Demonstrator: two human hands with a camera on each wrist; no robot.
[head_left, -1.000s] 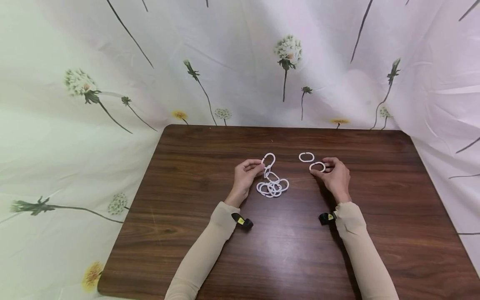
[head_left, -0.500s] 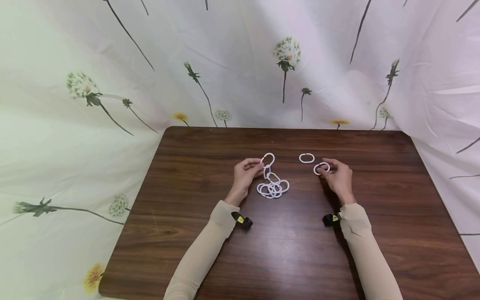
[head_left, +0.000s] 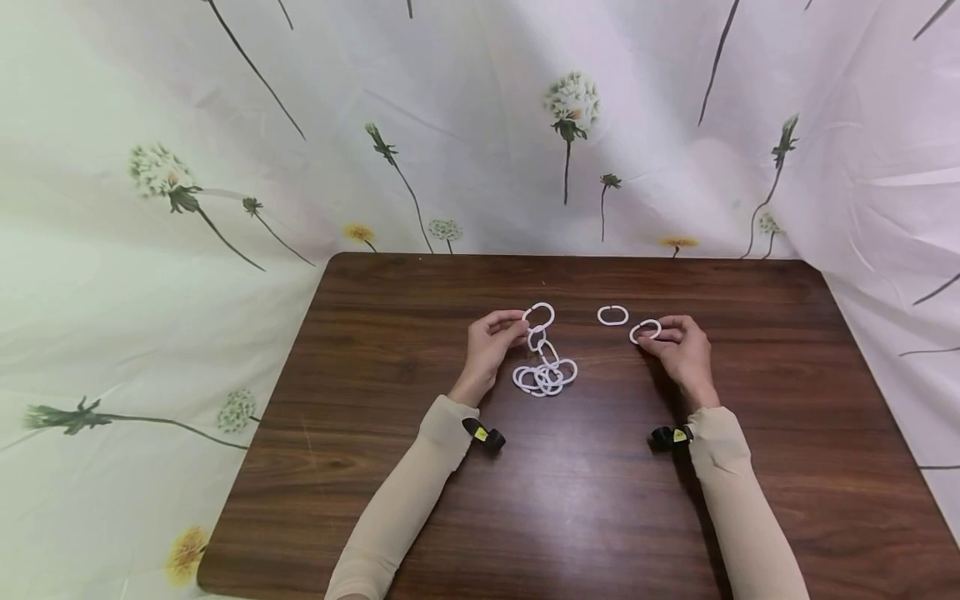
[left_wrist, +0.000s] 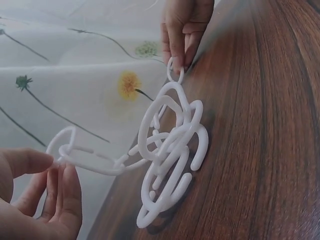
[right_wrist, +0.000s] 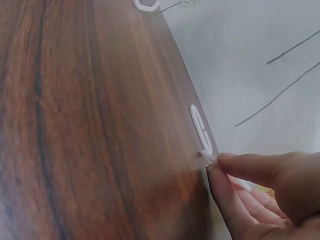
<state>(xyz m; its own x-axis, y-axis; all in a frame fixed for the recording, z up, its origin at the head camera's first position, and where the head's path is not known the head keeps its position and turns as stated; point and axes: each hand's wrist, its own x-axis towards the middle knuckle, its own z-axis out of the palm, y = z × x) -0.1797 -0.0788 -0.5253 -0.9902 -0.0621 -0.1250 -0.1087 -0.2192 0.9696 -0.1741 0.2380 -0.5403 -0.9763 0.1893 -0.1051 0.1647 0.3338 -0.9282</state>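
My left hand (head_left: 491, 346) pinches the end link of a white plastic chain between thumb and fingers. From that link (head_left: 552, 315), the chain (left_wrist: 172, 135) runs down to a heap of several overlapping oval links on the table. Farther right, thumb and fingers of my right hand (head_left: 684, 354) pinch a single white link (head_left: 632, 333), held apart from the chain. The right wrist view shows this link (right_wrist: 209, 156) edge-on, partly hidden by the fingertips. Another loose oval link (head_left: 613, 323) lies flat between the hands, a small gap showing in its upper side.
The dark wood-grain table (head_left: 375, 333) has rounded corners. A white curtain (head_left: 480, 125) printed with dandelions hangs behind it and along both sides. Each wrist wears a black strap with a small camera, such as the left strap (head_left: 486, 435).
My right hand has shifted slightly right, and its link has turned in the fingers. My left hand still pinches the end link, now raised a little with the chain stretched more below it.
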